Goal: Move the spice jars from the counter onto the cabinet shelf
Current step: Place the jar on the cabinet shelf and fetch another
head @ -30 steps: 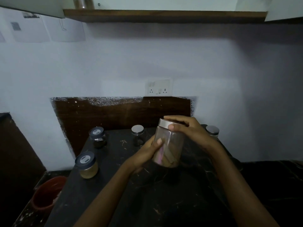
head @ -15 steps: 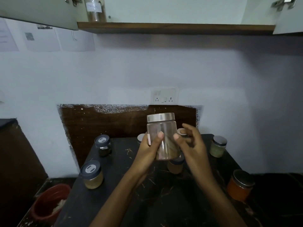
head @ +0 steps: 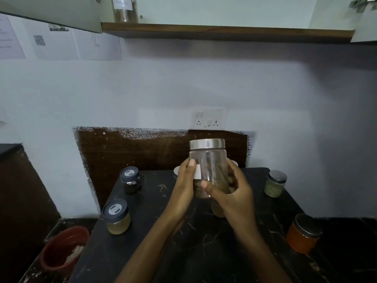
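A clear jar with a steel lid, holding brown sticks, is upright in the air above the dark counter. My left hand grips its left side and my right hand wraps its lower right. On the counter stand a dark-lidded jar of black spice, a dark-lidded jar of tan powder, a green-filled jar and an orange-filled jar. Another jar is mostly hidden under my right hand. High up, the wooden cabinet shelf holds one clear jar at its left.
Open cabinet doors hang at the upper left and upper right. A wall socket sits above the brown backsplash. A red bucket stands on the floor left of the counter. Papers are stuck on the wall at left.
The jar has risen from low over the counter to higher up and now stands upright. My right hand slid from its lid to its lower side. The view tilted upward.
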Available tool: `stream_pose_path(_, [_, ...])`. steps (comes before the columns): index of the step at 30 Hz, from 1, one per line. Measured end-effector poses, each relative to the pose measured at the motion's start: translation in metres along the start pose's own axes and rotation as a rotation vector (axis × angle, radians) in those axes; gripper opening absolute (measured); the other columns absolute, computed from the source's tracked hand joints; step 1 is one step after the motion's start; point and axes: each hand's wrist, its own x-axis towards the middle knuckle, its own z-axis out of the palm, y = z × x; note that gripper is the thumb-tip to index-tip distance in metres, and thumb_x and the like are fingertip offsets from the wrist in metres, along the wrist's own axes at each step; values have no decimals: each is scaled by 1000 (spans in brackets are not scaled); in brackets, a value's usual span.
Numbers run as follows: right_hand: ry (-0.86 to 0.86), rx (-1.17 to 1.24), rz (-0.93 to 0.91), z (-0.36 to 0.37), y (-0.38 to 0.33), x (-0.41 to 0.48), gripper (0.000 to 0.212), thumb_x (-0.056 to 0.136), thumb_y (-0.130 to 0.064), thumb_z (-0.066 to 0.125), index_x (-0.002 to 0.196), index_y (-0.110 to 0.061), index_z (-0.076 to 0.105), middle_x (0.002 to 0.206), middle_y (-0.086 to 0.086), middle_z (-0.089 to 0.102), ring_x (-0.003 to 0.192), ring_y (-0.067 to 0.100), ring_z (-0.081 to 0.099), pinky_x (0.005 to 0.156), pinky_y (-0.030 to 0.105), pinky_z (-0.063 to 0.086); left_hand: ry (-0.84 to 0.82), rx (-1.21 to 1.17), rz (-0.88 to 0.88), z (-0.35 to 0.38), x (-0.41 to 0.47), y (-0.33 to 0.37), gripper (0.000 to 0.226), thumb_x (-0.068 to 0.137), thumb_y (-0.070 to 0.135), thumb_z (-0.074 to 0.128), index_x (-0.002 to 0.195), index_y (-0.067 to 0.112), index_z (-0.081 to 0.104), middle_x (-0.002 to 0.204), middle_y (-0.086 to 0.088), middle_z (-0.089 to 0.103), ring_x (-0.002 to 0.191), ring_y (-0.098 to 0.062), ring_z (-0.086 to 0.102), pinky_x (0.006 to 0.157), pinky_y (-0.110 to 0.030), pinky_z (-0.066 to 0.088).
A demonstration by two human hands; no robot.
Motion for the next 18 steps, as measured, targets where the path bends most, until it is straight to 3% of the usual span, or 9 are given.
stream_pose_path(3, [-16,94,44,-1,-6,-2,76,69,-25,78,135,-31,42,111,-23,52,102,-1,55,81,24,54,-38,-34,-77,-2,0,2,52,84,59,30,121,30,52,117,-4,64,106,-14,64,89,-30,53])
stream_pose_path(6, [-31,189,80,-2,-8,-3,71,66,-25,77,131,-29,47,112,-17,58,101,3,60,79,25,56,-69,-102,-155,-1,1,2,68,78,66,29,129,25,49,121,-8,64,110,-18,63,94,-36,51])
stream_pose_path(11, [-54,337,141,-5,-8,-4,57,56,-32,71,109,-37,54,103,-14,64,99,11,64,75,26,57,-85,-164,-175,2,1,4,57,80,63,29,117,28,54,112,-4,68,102,-15,67,82,-29,56])
stream_pose_path(15, [-98,329,159,-7,-7,-5,64,59,-36,69,121,-32,51,116,-7,61,107,14,61,87,34,53,-57,-178,-166,3,0,6,55,78,59,39,119,25,55,115,-9,67,105,-20,66,87,-36,55])
stream_pose_path(18, [-126,275,137,-10,-9,-5,68,67,-42,71,130,-28,48,123,-5,56,111,12,57,81,23,50,-33,-165,-140,6,-2,8,51,80,57,40,117,26,55,115,-9,66,107,-22,65,90,-39,54])
